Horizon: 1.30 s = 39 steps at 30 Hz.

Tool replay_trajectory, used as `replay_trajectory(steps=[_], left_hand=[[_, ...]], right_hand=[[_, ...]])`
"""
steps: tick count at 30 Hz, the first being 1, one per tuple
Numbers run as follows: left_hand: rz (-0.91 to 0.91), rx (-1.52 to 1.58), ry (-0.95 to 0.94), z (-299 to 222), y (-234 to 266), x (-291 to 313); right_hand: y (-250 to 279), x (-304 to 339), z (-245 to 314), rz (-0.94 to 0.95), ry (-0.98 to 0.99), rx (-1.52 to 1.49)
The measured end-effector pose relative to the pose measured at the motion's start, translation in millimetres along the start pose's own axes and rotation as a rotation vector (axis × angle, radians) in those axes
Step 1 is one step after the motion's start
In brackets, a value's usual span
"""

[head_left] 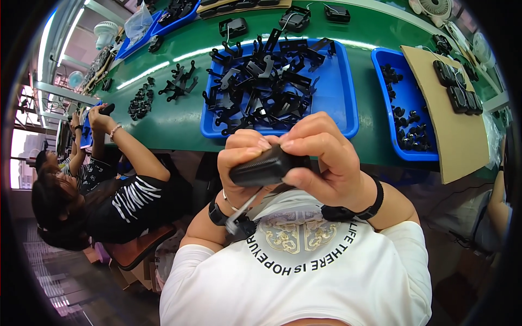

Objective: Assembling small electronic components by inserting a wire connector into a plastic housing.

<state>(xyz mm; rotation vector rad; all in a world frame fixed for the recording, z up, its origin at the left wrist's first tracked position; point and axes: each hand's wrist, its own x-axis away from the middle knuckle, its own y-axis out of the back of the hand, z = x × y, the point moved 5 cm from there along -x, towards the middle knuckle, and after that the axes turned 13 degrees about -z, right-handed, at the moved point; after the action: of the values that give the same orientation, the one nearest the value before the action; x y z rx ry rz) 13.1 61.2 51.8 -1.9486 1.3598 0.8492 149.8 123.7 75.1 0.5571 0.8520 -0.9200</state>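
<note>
A black plastic device housing (261,169) with ribbed lines along one side is held between both hands, in front of my chest. My left hand (237,155) is closed round its left end, fingers curled over the top. My right hand (326,157) pinches its right end between thumb and fingers; what lies under those fingers is partly hidden. A pale cable with a connector (232,224) hangs below the housing by my left wrist. Just beyond my hands, a blue tray (334,89) holds a heap of black plastic brackets (261,87).
Small black parts (141,102) and loose brackets (180,82) lie on the green table (163,127). At right, another blue tray (418,106) adjoins a cardboard sheet (443,119) bearing black units (455,87). Finished-looking housings (295,19) stand behind. A co-worker (130,201) sits left.
</note>
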Motion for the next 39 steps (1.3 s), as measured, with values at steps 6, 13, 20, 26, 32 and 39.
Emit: replay_trajectory(steps=[6,13,20,26,32,39], left_hand=[[-0.024,0.100,-0.035,-6,0,1],[-0.039,0.103,0.045,-1,1,3],[-0.068,0.107,0.145,7,0,8],[-0.237,0.092,0.323,12,5,13],[-0.469,0.323,0.756,26,8,16],[-0.077,0.071,0.908,27,7,8]], right_hand=[[6,-5,12,0.063,0.114,0.017],[2,-1,9,-0.051,0.119,0.007],[8,-3,7,-0.046,0.013,0.070],[-2,-1,-9,-0.093,-0.017,0.029],[-2,9,-21,-0.225,-0.107,0.042],[17,-1,-30,0.094,-0.394,0.123]])
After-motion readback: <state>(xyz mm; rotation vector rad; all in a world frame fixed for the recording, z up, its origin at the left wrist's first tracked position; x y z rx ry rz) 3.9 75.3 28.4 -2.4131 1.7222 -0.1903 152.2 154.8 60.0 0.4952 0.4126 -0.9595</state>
